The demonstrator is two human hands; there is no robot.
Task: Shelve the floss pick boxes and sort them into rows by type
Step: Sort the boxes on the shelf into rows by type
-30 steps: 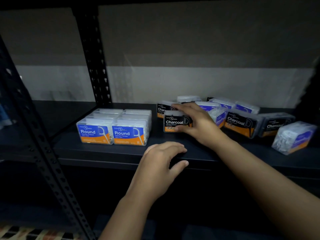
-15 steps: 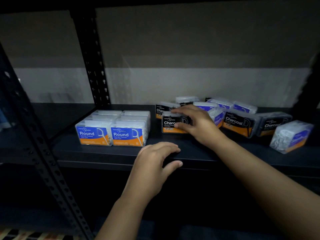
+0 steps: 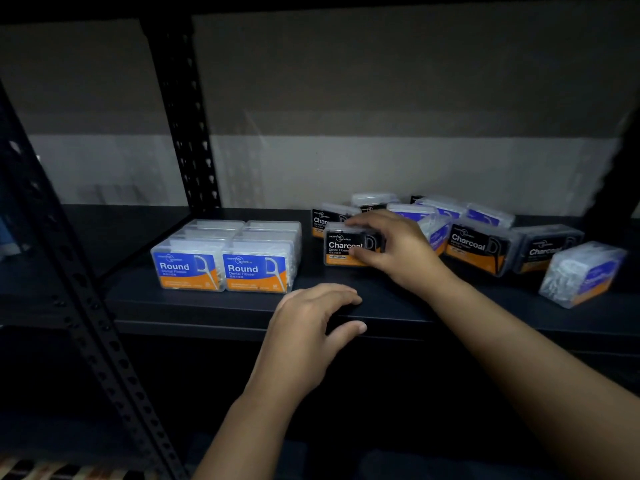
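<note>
On the dark shelf (image 3: 207,306), two tidy rows of blue-and-orange "Round" floss boxes (image 3: 221,258) stand at the left. My right hand (image 3: 398,251) grips a black "Charcoal" box (image 3: 343,247) from its right side, fingers over its top, thumb on its front; the box stands upright on the shelf. Another Charcoal box (image 3: 327,220) stands just behind it. My left hand (image 3: 311,323) rests on the shelf's front edge, fingers on top and thumb below the lip.
A loose heap of Charcoal boxes (image 3: 481,247) and blue-labelled boxes (image 3: 446,209) fills the right part of the shelf, with one clear box (image 3: 581,271) tipped at the far right. Black perforated uprights (image 3: 187,112) stand at the left.
My right hand has slid the Charcoal box slightly left and forward on the shelf. My left hand has stayed on the shelf edge.
</note>
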